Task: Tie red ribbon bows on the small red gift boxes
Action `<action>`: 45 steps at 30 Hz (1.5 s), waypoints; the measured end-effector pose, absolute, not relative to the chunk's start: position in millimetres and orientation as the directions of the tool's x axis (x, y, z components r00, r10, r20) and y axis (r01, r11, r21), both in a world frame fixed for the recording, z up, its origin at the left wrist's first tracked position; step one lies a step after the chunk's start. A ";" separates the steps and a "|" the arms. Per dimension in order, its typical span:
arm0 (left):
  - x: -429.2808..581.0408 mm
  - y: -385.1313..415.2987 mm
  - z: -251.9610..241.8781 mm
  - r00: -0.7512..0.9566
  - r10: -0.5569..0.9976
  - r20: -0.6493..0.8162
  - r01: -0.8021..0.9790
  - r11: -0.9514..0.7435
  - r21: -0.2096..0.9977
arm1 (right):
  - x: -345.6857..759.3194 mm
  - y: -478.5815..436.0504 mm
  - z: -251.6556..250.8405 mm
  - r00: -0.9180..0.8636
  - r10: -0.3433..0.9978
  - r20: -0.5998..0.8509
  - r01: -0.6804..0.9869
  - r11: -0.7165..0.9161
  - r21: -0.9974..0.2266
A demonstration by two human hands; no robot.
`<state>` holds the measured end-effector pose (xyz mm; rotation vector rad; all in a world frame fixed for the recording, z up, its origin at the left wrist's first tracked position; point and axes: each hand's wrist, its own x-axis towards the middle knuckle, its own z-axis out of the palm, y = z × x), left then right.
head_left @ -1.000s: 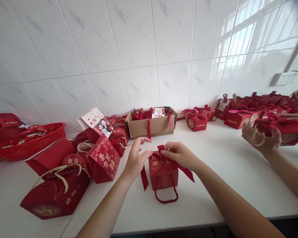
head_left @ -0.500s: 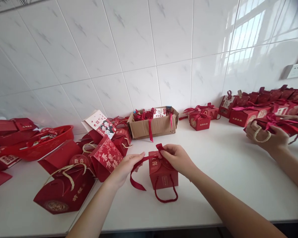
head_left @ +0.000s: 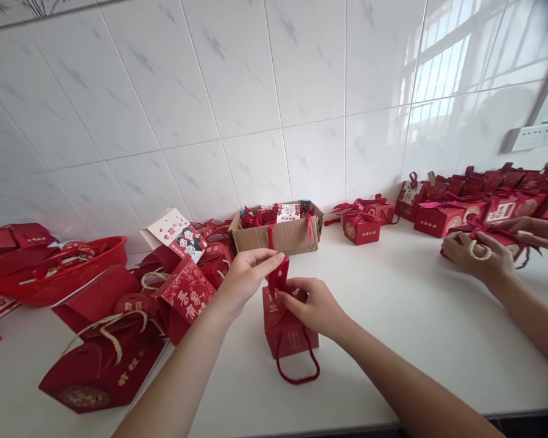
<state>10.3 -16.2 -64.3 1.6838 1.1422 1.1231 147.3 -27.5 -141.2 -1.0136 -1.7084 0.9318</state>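
Observation:
A small red gift box (head_left: 292,334) stands upright on the white table, its dark red rope handle (head_left: 299,381) hanging down the near side onto the tabletop. From its top rises a red ribbon (head_left: 278,275). My left hand (head_left: 251,277) pinches the ribbon's upper end between thumb and fingers, above the box. Low on the ribbon, at the box top, my right hand (head_left: 315,305) is closed with thumb and fingers together; its fingers partly cover the lid.
Red boxes (head_left: 105,365) and a red basin (head_left: 73,274) crowd the left. A cardboard box (head_left: 278,237) of ribbons stands by the wall. At right, another person's hands (head_left: 488,258) hold a ribboned box near rows of boxes (head_left: 452,216).
My left hand has moved up and right, lifting the ribbon above the box from its earlier sideways stretch. My right hand stays at the box top. The view has shifted slightly.

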 end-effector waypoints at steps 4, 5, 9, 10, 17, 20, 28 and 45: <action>15.0 1.3 -68.2 0.390 0.899 0.201 0.131 -0.271 0.954 | 146.2 -24.4 -143.2 -0.179 0.928 0.326 0.217 0.361 -0.907; 13.5 4.9 -70.5 0.421 0.881 0.218 0.079 -0.274 0.958 | 146.1 -23.6 -143.6 -0.176 0.931 0.320 0.203 0.352 -0.914; -1.1 14.9 -87.3 0.371 0.876 0.310 0.063 -0.356 0.932 | 147.4 -20.7 -144.1 -0.180 0.943 0.280 0.130 0.305 -0.943; -5.4 16.1 -93.1 0.364 0.877 0.314 0.135 -0.383 0.914 | 147.8 -19.8 -144.3 -0.177 0.943 0.281 0.118 0.304 -0.945; -15.6 17.6 -130.4 0.321 0.873 0.367 0.313 -0.463 0.829 | 145.7 -14.3 -150.1 -0.135 0.936 0.326 0.078 0.338 -0.938; -14.9 14.4 -135.6 0.267 0.869 0.416 0.282 -0.483 0.829 | 144.1 -15.2 -150.5 -0.122 0.935 0.333 0.096 0.346 -0.933; -18.6 9.1 -143.6 0.190 0.881 0.434 0.302 -0.473 0.827 | 144.8 -19.0 -147.1 -0.140 0.941 0.309 0.155 0.329 -0.931; -15.0 -0.7 -147.9 0.240 0.909 0.340 0.154 -0.381 0.912 | 139.7 -21.3 -156.2 -0.019 0.918 0.396 0.144 0.394 -0.908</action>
